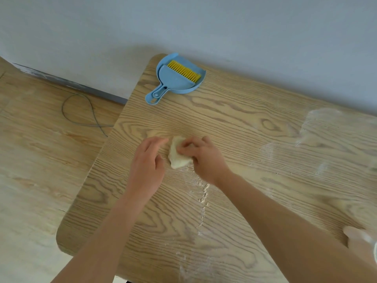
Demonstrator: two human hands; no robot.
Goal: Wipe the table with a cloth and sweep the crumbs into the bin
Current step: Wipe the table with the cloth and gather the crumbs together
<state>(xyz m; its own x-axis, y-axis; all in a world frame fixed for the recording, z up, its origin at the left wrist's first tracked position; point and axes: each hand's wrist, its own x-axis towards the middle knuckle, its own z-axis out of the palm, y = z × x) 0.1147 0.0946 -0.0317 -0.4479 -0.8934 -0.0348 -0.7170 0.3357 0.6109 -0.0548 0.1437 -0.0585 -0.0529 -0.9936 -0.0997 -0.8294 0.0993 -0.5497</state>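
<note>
- A small, crumpled, pale cream cloth (177,158) is gripped by the right hand (204,158), whose fingers are curled over it, and is pressed onto the wood-grain desk (224,111) near its middle.
- The left hand (146,160) is held just beside the cloth with loosely bent fingers and nothing in it; whether a fingertip touches the cloth cannot be told.
- A thin trail of pale crumbs (204,193) is seen on the near side of the cloth, and white smears (326,127) on the right part of the desk.
- The wiping is judged to be under way. It would be done best with the cloth kept flat and evenly pressed, the strokes overlapped and drawn one way, so that the powder is gathered into one heap, not spread.
- The light blue plastic dustpan (177,84), with a yellow-bristled brush (183,70) lying in it, is seen untouched at the far edge. No bin is in view.
</note>
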